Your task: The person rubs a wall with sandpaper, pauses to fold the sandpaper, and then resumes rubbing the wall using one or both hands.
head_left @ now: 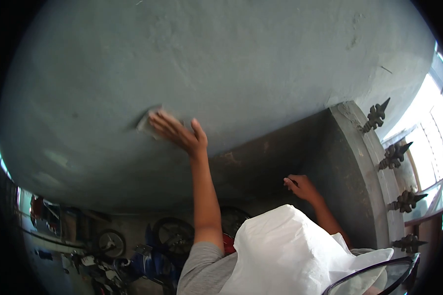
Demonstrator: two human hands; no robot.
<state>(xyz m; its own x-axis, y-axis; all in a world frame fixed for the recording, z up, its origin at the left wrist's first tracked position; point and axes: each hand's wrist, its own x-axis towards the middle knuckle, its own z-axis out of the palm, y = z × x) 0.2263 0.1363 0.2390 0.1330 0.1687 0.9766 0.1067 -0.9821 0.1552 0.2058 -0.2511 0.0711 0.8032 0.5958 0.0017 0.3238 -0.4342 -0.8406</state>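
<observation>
My left hand (pixel 174 132) lies flat against the grey wall (pixel 231 59), fingers together over a piece of sandpaper (pixel 145 124), a light sheet that is slightly blurred. Its edges show past my fingertips, and the thumb stands away from the fingers. The left arm reaches up from a grey sleeve. Lower and to the right, my right hand (pixel 302 187) hangs in front of a dark recess with its fingers curled in. Nothing shows in it. The plaster around my left hand is patchy and rough in places.
On the right a grey ledge (pixel 362 162) carries several dark metal spikes (pixel 394 155). Parked motorbikes (pixel 147 263) and a wheel (pixel 111 243) stand on the floor at lower left. White cloth (pixel 285 250) and a glasses rim (pixel 374 275) cover the bottom of the view.
</observation>
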